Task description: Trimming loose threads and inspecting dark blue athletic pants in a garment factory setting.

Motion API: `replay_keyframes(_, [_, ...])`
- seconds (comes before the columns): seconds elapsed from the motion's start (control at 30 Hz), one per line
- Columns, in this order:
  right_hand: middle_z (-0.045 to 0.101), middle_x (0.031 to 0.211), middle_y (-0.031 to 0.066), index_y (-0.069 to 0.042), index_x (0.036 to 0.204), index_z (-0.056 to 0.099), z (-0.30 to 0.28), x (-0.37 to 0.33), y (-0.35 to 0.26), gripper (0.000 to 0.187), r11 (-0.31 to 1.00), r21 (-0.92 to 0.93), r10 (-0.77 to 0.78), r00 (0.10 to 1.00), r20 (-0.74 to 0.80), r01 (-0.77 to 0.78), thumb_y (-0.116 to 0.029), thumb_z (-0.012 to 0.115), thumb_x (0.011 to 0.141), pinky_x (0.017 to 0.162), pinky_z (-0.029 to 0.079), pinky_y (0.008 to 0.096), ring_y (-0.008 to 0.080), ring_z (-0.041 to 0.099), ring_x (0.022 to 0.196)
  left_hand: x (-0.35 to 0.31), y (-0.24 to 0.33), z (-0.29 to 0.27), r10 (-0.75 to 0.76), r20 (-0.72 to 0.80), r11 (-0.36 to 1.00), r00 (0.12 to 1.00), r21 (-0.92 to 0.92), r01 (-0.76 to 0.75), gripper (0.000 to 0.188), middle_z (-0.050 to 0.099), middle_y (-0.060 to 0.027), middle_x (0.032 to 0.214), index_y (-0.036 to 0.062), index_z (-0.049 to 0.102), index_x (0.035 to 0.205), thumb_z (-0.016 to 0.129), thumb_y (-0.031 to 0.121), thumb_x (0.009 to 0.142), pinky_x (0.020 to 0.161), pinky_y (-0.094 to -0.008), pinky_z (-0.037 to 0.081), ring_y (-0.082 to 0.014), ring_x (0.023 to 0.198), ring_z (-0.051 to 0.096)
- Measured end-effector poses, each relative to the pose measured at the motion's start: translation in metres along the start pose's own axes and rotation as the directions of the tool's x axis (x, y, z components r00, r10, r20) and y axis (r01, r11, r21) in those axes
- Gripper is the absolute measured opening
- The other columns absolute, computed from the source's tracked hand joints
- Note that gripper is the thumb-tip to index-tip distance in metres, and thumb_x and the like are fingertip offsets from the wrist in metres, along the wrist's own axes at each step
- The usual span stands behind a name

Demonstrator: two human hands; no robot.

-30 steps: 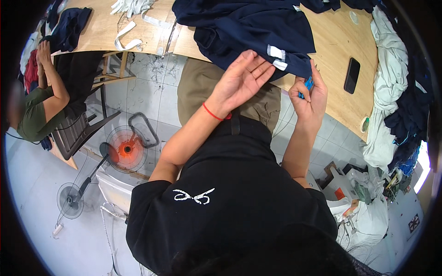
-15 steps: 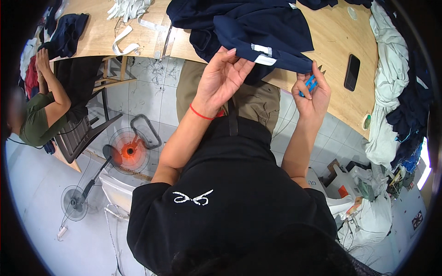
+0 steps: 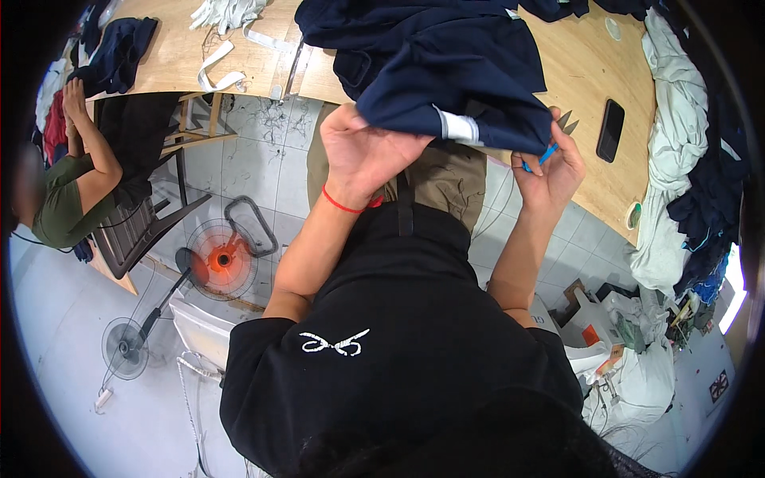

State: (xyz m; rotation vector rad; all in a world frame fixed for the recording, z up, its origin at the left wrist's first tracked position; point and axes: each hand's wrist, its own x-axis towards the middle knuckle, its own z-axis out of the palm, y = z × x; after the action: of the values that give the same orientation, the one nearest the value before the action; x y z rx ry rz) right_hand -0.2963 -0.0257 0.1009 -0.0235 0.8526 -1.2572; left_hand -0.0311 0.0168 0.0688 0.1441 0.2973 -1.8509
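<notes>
A navy blue garment lies bunched over the table's near edge, its near part lifted toward me. My left hand pinches its edge on the left, thumb on top and fingers underneath. At the other end, my right hand grips the garment's edge and also holds blue-handled scissors, whose blades stick out past the fingers and stand apart. A white patch with a grey border shows on the cloth between my hands. The undersides of the held edge are hidden.
A black phone lies on the wooden table at the right, beside a long heap of white cloth. White strips lie at the left. A co-worker sits far left; a fan stands on the floor.
The held edge has turned and spread, so the white patch now shows differently. My left hand has shifted slightly left and down; my right hand has moved a little right and down with the scissors.
</notes>
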Motion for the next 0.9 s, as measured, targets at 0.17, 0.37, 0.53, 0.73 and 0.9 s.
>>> replay_keyframes(0.17, [0.056, 0.079, -0.0002, -0.010, 0.120, 0.054, -0.014, 0.000, -0.012, 0.026, 0.999, 0.033, -0.020, 0.969, 0.247, 0.012, -0.010, 0.059, 0.095, 0.056, 0.043, 0.0301, 0.0129, 0.047, 0.060, -0.013, 0.024, -0.020, 0.002, 0.284, 0.989, 0.959, -0.139, 0.039, 0.099, 0.046, -0.0258, 0.162, -0.0018, 0.043, 0.158, 0.058, 0.043, 0.071, 0.129, -0.0587, 0.026, -0.0452, 0.147, 0.047])
replay_keyframes(0.37, [0.046, 0.076, -0.0023, -0.013, 0.112, 0.048, -0.031, 0.004, -0.016, 0.026, 0.984, 0.159, -0.127, 0.927, 0.353, 0.074, -0.002, 0.059, 0.092, 0.091, 0.049, 0.0432, 0.0152, 0.052, 0.076, -0.034, 0.053, -0.044, 0.076, 0.186, 0.994, 0.980, 0.060, -0.089, 0.049, 0.063, -0.0286, 0.143, -0.0010, 0.071, 0.108, 0.059, 0.031, 0.073, 0.124, -0.0591, 0.035, -0.0465, 0.138, 0.055])
replay_keyframes(0.53, [0.047, 0.077, -0.0023, -0.014, 0.112, 0.048, -0.031, 0.006, -0.019, 0.025, 0.980, 0.192, -0.135, 0.899, 0.418, 0.058, -0.002, 0.057, 0.093, 0.092, 0.051, 0.0448, 0.0163, 0.052, 0.076, -0.031, 0.055, -0.036, 0.092, 0.249, 0.986, 0.964, 0.111, -0.123, 0.036, 0.067, -0.0284, 0.134, 0.0012, 0.068, 0.099, 0.061, 0.025, 0.073, 0.123, -0.0598, 0.036, -0.0469, 0.131, 0.059])
replay_keyframes(0.73, [0.048, 0.078, -0.0017, -0.013, 0.114, 0.047, -0.023, 0.000, -0.019, 0.026, 0.984, 0.154, -0.149, 0.903, 0.404, 0.094, -0.001, 0.056, 0.094, 0.096, 0.051, 0.0480, 0.0167, 0.054, 0.077, -0.029, 0.053, -0.032, 0.090, 0.262, 0.994, 0.961, 0.036, -0.103, 0.051, 0.063, -0.0323, 0.139, -0.0103, 0.065, 0.112, 0.060, 0.023, 0.074, 0.123, -0.0605, 0.036, -0.0486, 0.132, 0.059])
replay_keyframes(0.9, [0.051, 0.079, -0.0009, -0.013, 0.114, 0.047, -0.028, 0.000, -0.019, 0.026, 0.984, 0.145, -0.161, 0.886, 0.435, 0.108, 0.000, 0.056, 0.093, 0.095, 0.052, 0.0487, 0.0176, 0.056, 0.078, -0.029, 0.055, -0.029, 0.052, 0.239, 0.982, 0.970, 0.164, -0.093, 0.039, 0.066, -0.0289, 0.136, -0.0063, 0.066, 0.100, 0.059, 0.022, 0.074, 0.121, -0.0601, 0.038, -0.0465, 0.128, 0.061])
